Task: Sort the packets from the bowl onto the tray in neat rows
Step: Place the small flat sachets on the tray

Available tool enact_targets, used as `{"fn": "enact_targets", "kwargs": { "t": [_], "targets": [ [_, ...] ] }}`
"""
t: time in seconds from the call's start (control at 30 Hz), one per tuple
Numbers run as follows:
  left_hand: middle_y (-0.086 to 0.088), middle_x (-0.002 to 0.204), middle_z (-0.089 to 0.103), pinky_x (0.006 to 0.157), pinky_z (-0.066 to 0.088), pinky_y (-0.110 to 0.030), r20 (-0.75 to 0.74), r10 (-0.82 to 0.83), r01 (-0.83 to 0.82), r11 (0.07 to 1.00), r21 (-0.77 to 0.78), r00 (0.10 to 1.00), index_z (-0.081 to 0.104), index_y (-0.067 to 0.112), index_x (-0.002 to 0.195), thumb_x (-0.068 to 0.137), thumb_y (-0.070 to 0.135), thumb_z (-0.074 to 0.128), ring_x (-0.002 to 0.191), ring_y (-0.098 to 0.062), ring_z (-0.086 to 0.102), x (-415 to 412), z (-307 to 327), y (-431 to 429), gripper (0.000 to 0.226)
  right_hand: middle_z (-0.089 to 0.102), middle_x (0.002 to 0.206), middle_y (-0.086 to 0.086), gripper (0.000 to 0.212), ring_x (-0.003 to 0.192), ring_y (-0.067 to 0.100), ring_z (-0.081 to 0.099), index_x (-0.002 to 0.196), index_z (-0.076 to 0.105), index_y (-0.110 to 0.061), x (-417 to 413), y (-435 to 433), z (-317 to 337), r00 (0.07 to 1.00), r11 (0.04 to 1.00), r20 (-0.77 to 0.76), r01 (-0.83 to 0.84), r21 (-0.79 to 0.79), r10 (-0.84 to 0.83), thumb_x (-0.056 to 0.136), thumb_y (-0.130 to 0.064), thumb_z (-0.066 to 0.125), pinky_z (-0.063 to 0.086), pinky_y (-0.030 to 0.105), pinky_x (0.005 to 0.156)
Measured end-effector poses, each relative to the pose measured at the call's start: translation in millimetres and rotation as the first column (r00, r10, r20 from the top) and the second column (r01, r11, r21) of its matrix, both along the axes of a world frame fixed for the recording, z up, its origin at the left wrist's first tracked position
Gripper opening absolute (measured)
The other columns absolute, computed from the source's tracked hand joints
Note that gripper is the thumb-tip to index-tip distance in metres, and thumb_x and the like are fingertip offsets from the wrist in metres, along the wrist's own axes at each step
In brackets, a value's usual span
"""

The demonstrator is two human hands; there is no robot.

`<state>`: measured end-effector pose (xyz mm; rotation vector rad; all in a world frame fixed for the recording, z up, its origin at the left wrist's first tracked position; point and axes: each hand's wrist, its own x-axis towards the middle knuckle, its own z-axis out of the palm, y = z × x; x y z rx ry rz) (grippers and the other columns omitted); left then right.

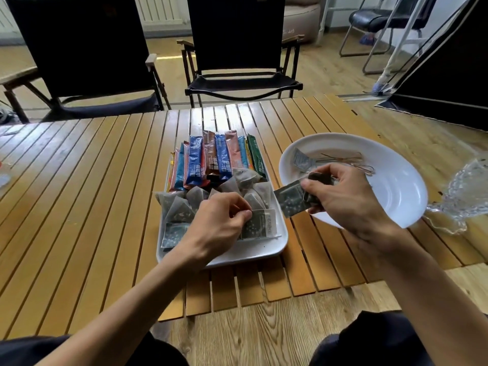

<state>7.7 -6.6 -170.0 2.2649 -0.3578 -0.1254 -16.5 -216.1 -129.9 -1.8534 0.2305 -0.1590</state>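
Slatted table (79,180), left hand (219,223) pinching flat packet (260,223) on tray (264,252), right hand (346,196) fingers (311,184) gripping dark packet (290,200) by bowl (396,186)

Your worktop (92,194) is slatted wood, its slats running away from you. The white tray (264,250) sits on it straight ahead, its long side pointing away. The white bowl (396,180) rests just beside the tray, on its right. Past the bowl's right rim lies a clear crinkled thing (464,191); you cannot tell whether it is on the slats or beyond their edge.
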Motion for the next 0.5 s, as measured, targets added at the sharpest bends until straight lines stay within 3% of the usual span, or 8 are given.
{"fn": "enact_targets", "kwargs": {
  "t": [0.2,0.37,0.5],
  "targets": [
    [0.006,0.097,0.060,0.078,0.052,-0.033,0.253,-0.060,0.005,0.977,0.213,0.966,0.061,0.022,0.103,0.084,0.034,0.067,0.088,-0.011,0.056,-5.2,-6.8,1.5,0.023,0.062,0.094,-0.001,0.013,0.088,0.019,0.066,0.102,0.063,-0.007,-0.3,-1.9,-0.9,1.000,1.000,0.002,0.004,-0.028,-0.004,0.090,-0.011,0.066,0.062,0.033,0.064],
    [0.007,0.119,0.053,0.089,0.042,-0.028,0.242,-0.263,0.143,0.895,0.423,0.934,0.056,0.029,0.117,0.081,0.044,0.067,0.103,-0.011,0.050,-12.4,-8.3,4.5,0.040,0.062,0.093,-0.001,0.014,0.085,0.021,0.068,0.103,0.063,-0.006,0.7,0.4,-0.9,1.000,1.000,0.007,-0.009,-0.013,0.009,0.090,-0.009,0.067,0.062,0.034,0.063],
    [0.007,0.119,0.054,0.087,0.038,-0.027,0.311,-0.254,0.097,0.891,0.444,0.916,0.057,0.030,0.115,0.083,0.046,0.063,0.103,-0.012,0.048,-13.9,-14.0,-0.6,0.036,0.062,0.094,0.001,0.015,0.084,0.022,0.068,0.103,0.063,-0.005,-0.1,2.7,-2.0,1.000,1.000,-0.007,-0.027,0.012,0.027,0.089,-0.008,0.067,0.062,0.036,0.064]
  ]
}}
